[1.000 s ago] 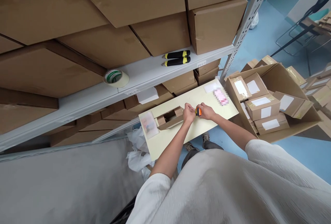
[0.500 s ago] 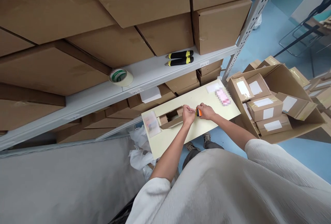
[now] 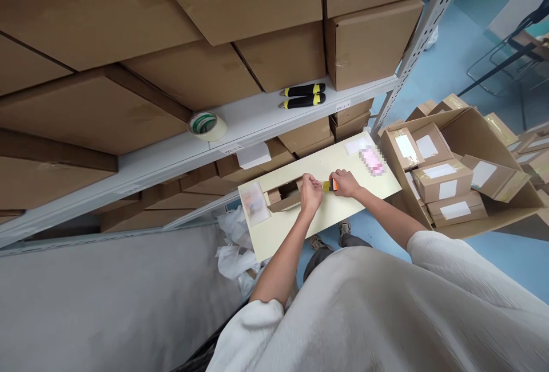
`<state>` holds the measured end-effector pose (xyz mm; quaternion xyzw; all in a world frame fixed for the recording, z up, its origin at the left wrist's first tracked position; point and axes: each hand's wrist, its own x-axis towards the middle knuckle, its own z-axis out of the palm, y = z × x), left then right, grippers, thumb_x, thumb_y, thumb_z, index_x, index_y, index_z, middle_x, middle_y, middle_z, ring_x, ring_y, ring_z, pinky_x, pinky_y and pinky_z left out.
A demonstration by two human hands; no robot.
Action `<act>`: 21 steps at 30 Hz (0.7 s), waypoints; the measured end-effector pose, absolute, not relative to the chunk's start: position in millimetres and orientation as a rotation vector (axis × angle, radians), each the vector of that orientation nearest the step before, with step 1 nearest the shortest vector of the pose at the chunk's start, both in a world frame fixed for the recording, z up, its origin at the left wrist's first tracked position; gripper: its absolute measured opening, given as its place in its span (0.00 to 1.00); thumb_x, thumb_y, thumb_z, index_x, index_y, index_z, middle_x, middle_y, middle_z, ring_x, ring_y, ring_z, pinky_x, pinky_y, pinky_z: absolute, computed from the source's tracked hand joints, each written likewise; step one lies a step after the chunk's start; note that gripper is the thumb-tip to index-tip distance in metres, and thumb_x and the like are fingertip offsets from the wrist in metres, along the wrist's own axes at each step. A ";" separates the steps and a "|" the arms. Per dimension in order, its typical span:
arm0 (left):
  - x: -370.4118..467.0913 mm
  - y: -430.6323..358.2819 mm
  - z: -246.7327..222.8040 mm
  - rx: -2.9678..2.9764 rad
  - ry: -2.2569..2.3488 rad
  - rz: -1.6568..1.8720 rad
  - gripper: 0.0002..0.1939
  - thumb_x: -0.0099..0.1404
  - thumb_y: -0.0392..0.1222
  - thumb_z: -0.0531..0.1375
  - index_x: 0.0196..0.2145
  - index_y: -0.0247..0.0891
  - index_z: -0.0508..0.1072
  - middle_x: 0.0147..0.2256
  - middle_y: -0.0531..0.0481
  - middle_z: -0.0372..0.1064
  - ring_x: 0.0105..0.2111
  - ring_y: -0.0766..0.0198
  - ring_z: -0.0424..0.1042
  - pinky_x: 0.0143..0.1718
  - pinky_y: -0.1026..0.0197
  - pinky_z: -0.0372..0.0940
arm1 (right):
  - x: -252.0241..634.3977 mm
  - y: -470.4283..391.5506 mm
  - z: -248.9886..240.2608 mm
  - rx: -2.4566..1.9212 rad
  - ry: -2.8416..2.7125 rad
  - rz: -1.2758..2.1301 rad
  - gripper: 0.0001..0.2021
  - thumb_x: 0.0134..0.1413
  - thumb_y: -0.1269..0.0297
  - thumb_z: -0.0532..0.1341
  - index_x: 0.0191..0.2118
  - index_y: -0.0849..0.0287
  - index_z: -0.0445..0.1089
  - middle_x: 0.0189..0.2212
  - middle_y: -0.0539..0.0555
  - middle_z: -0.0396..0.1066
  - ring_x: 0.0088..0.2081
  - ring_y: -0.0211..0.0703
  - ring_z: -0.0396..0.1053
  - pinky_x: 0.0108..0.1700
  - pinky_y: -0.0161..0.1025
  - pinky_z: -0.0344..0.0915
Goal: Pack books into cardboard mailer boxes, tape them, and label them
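My right hand (image 3: 344,183) is closed round an orange and black tape dispenser (image 3: 333,184). A short yellowish strip of tape (image 3: 326,185) stretches from it to my left hand (image 3: 311,192), whose fingers pinch the strip's end. Beside my left hand, an open cardboard box (image 3: 285,204) lies on the pale yellow board (image 3: 295,237); its inside is partly visible. At the board's left end is a clear packet (image 3: 256,206), and at its right end a pink, blurred item (image 3: 373,161).
Above the board, a grey shelf (image 3: 246,110) holds large cartons (image 3: 373,40), a tape roll (image 3: 206,126) and two black-yellow cutters (image 3: 303,95). On the right stands a big carton (image 3: 501,137) with small labelled boxes (image 3: 441,177). White plastic (image 3: 234,260) lies below left.
The dispenser in my right hand has moved slightly away from my left hand, and more of the tape strip shows between them. The whole view has shifted slightly.
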<state>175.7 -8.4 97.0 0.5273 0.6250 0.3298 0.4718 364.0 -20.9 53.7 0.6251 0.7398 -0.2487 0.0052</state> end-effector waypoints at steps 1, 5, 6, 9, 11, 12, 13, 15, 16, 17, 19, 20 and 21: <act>174.2 -8.0 97.9 1.325 1.532 0.791 0.19 0.58 0.27 0.64 0.37 0.47 0.61 0.29 0.58 0.72 0.33 0.62 0.75 0.42 0.58 0.67 | 363.2 -21.2 53.1 1.956 2.326 -0.770 0.27 0.54 0.64 0.69 0.59 0.54 0.68 0.56 0.62 0.70 0.56 0.61 0.66 0.56 0.49 0.61; 169.7 -7.6 100.1 1.382 1.562 0.745 0.19 0.59 0.26 0.64 0.38 0.47 0.62 0.31 0.57 0.74 0.34 0.60 0.75 0.44 0.57 0.66 | 361.0 -26.2 47.2 2.005 2.357 -0.756 0.30 0.52 0.68 0.67 0.62 0.55 0.66 0.58 0.63 0.71 0.59 0.63 0.63 0.60 0.53 0.57; 168.8 -7.7 100.3 1.373 1.566 0.749 0.19 0.58 0.25 0.64 0.38 0.47 0.62 0.31 0.56 0.74 0.34 0.60 0.75 0.44 0.57 0.66 | 360.7 -28.3 44.4 2.031 2.363 -0.773 0.30 0.53 0.68 0.66 0.62 0.55 0.65 0.59 0.63 0.70 0.60 0.62 0.63 0.60 0.53 0.57; 165.9 -7.8 100.4 1.338 1.562 0.764 0.20 0.58 0.24 0.64 0.38 0.46 0.64 0.31 0.56 0.74 0.34 0.61 0.75 0.44 0.57 0.65 | 359.9 -35.2 33.0 2.113 2.359 -0.894 0.28 0.56 0.67 0.65 0.63 0.56 0.64 0.60 0.63 0.71 0.60 0.60 0.64 0.60 0.52 0.58; 164.0 -7.5 100.1 1.323 1.555 0.772 0.20 0.57 0.23 0.63 0.38 0.46 0.64 0.31 0.56 0.75 0.34 0.61 0.75 0.43 0.57 0.65 | 359.6 -38.7 24.2 2.149 2.327 -0.970 0.27 0.57 0.68 0.64 0.63 0.55 0.64 0.60 0.62 0.72 0.60 0.59 0.66 0.60 0.51 0.59; 163.0 -7.3 99.8 1.316 1.554 0.776 0.20 0.57 0.23 0.63 0.38 0.46 0.65 0.31 0.56 0.75 0.34 0.62 0.74 0.43 0.57 0.64 | 359.6 -39.7 19.9 2.162 2.304 -0.991 0.27 0.57 0.69 0.64 0.63 0.55 0.64 0.59 0.61 0.73 0.59 0.58 0.67 0.60 0.51 0.60; 162.2 -7.1 99.5 1.308 1.556 0.782 0.20 0.57 0.23 0.64 0.38 0.46 0.65 0.31 0.56 0.75 0.34 0.62 0.74 0.43 0.57 0.64 | 359.6 -40.1 16.0 2.172 2.280 -0.999 0.27 0.57 0.70 0.64 0.63 0.55 0.65 0.59 0.61 0.74 0.59 0.58 0.68 0.59 0.50 0.60; 161.0 -6.6 98.8 1.288 1.560 0.793 0.20 0.57 0.23 0.64 0.39 0.46 0.66 0.32 0.55 0.75 0.33 0.61 0.74 0.42 0.57 0.64 | 360.0 -39.2 9.7 2.187 2.242 -0.991 0.27 0.57 0.71 0.63 0.62 0.56 0.65 0.57 0.60 0.75 0.58 0.57 0.70 0.58 0.49 0.61; 160.6 -6.5 98.5 1.275 1.563 0.800 0.20 0.57 0.23 0.65 0.39 0.46 0.67 0.32 0.55 0.75 0.33 0.61 0.74 0.42 0.57 0.64 | 360.4 -38.3 7.5 2.189 2.226 -0.986 0.26 0.57 0.71 0.64 0.62 0.56 0.65 0.56 0.59 0.76 0.57 0.56 0.71 0.57 0.47 0.62; 160.4 -6.5 98.2 1.261 1.563 0.805 0.20 0.56 0.22 0.65 0.38 0.46 0.67 0.32 0.55 0.75 0.33 0.61 0.74 0.42 0.57 0.64 | 360.9 -37.3 6.1 2.186 2.212 -0.988 0.26 0.57 0.71 0.64 0.61 0.56 0.65 0.56 0.59 0.76 0.56 0.56 0.71 0.55 0.46 0.63; 160.3 -6.9 98.3 1.239 1.557 0.811 0.20 0.57 0.23 0.66 0.39 0.46 0.68 0.32 0.55 0.75 0.32 0.61 0.73 0.42 0.56 0.64 | 362.0 -35.8 5.6 2.179 2.190 -1.011 0.25 0.57 0.72 0.64 0.61 0.56 0.65 0.56 0.60 0.76 0.56 0.55 0.72 0.50 0.42 0.65; 160.2 -7.4 98.7 1.232 1.553 0.809 0.20 0.57 0.23 0.66 0.39 0.46 0.68 0.32 0.55 0.75 0.32 0.61 0.73 0.42 0.56 0.65 | 362.6 -35.6 6.5 2.176 2.181 -1.028 0.25 0.58 0.72 0.64 0.60 0.56 0.65 0.56 0.60 0.76 0.55 0.54 0.72 0.48 0.41 0.65; 159.8 -8.0 99.2 1.225 1.549 0.804 0.20 0.58 0.24 0.66 0.40 0.46 0.68 0.32 0.55 0.75 0.32 0.61 0.74 0.42 0.56 0.65 | 363.2 -35.7 8.2 2.173 2.176 -1.041 0.24 0.58 0.71 0.64 0.60 0.56 0.65 0.56 0.60 0.76 0.55 0.54 0.72 0.46 0.41 0.65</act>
